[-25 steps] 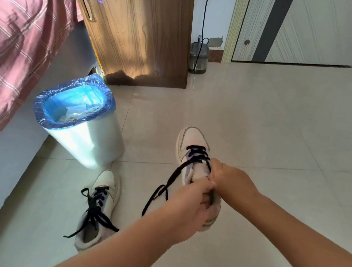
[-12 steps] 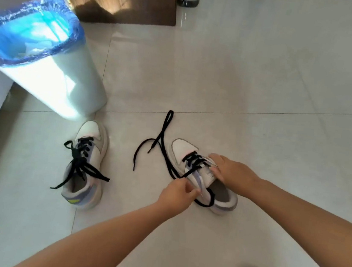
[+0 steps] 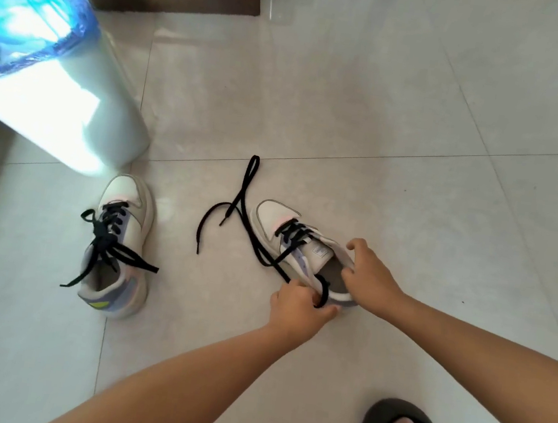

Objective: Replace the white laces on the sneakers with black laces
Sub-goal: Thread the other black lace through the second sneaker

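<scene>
down on the tile now, the right sneaker (image 3: 304,250) (held aloft a second ago) is steadied by the right hand (image 3: 370,276); left hand (image 3: 299,302) pinches the black lace (image 3: 264,255), upper eyelets seemingly unthreaded.

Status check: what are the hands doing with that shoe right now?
Left hand pinching black lace. Right hand holding right sneaker at its opening. Lace half threaded, ends loose on floor. Nothing blocking.

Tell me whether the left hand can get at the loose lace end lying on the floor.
Probably yes: the lace end lies on bare floor, nothing between, but the left hand must first release the lace.
</scene>
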A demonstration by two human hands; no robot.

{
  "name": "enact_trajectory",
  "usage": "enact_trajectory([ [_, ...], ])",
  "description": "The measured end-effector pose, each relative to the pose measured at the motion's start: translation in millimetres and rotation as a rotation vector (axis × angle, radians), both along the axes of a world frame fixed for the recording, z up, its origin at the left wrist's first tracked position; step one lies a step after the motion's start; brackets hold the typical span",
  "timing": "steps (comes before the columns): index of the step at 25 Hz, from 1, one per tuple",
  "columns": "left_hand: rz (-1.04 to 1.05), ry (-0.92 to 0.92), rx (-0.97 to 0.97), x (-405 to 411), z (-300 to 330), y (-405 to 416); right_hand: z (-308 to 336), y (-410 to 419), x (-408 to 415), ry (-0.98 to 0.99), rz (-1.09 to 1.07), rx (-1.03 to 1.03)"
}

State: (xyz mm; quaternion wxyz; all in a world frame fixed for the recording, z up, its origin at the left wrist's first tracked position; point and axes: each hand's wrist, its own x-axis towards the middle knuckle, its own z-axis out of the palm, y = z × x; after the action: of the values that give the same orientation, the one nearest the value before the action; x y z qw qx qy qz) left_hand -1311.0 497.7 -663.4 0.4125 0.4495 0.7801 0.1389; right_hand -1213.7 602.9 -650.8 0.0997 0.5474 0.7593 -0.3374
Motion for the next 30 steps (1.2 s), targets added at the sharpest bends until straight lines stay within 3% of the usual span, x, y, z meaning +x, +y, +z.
enact_trajectory([
  [5, 0.276, -0.426, 0.022, 0, 25, -4, 6, 19, -3, -0.142, 0.242, 0.06],
  [9, 0.439, -0.443, 0.187, -62, 51, 1, 7, 37, 10, -0.272, 0.344, 0.149],
  [13, 0.31, -0.566, 0.099, -103, 75, 3, 9, 38, 12, -0.306, 0.329, 0.203],
  [15, 0.235, -0.577, 0.083, -110, 85, 7, 13, 34, 8, -0.221, 0.428, 0.438],
  [17, 0.175, -0.56, 0.103, -114, 99, 14, 18, 25, 2, 0.111, 0.469, 0.517],
  [19, 0.129, -0.553, 0.129, -117, 115, 21, 22, 16, -11, 0.341, 0.42, 0.34],
  [22, 0.042, -0.597, 0.189, -120, 140, 34, 16, 7, -32, 0.399, 0.347, 0.163],
  [24, 0.006, -0.647, 0.238, -122, 156, 45, 17, 4, -41, 0.437, 0.189, 0.106],
  [28, 0.243, -0.899, 0.335, -138, 170, 71, 40, 11, -45, 0.651, -0.148, -0.238],
  [30, 0.384, -0.788, 0.35, -147, 164, 84, 59, 18, -43, 0.741, -0.203, -0.345],
])
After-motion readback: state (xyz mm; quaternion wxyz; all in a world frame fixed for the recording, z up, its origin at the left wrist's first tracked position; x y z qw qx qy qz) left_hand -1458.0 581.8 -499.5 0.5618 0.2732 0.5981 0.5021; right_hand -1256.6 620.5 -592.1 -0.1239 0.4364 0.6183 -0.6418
